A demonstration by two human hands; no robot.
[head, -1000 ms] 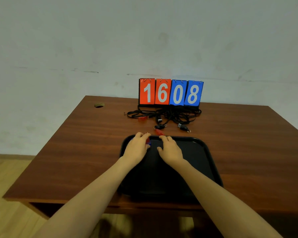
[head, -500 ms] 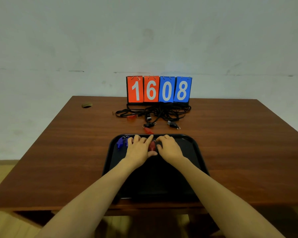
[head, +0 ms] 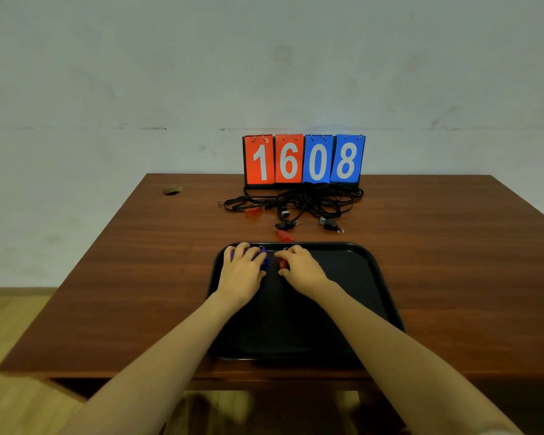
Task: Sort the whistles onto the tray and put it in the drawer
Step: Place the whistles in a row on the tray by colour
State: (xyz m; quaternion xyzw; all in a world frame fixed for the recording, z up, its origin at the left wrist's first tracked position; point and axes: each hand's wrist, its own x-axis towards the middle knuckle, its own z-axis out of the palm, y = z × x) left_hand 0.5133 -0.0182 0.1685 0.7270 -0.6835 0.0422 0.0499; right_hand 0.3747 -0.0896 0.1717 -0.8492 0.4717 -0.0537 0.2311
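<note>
A black tray (head: 352,296) lies on the wooden table (head: 139,271) near its front edge. My left hand (head: 244,271) rests over blue whistles (head: 264,262) at the tray's far left corner, fingers curled on them. My right hand (head: 299,268) pinches a red whistle (head: 282,263) just beside them on the tray. Another red whistle (head: 284,235) lies on the table just beyond the tray's far rim. Two black whistles (head: 285,225) (head: 328,223) and one more red whistle (head: 254,210) sit among the tangled black lanyards (head: 299,200).
A flip scoreboard (head: 303,160) reading 1608 stands at the table's back edge against the wall. A cable hole (head: 172,190) is in the table's far left corner. No drawer is visible from here.
My left hand moved left onto the blue whistles at the tray's corner. My right hand stays on the red whistle on the tray. The camera has tilted slightly.
</note>
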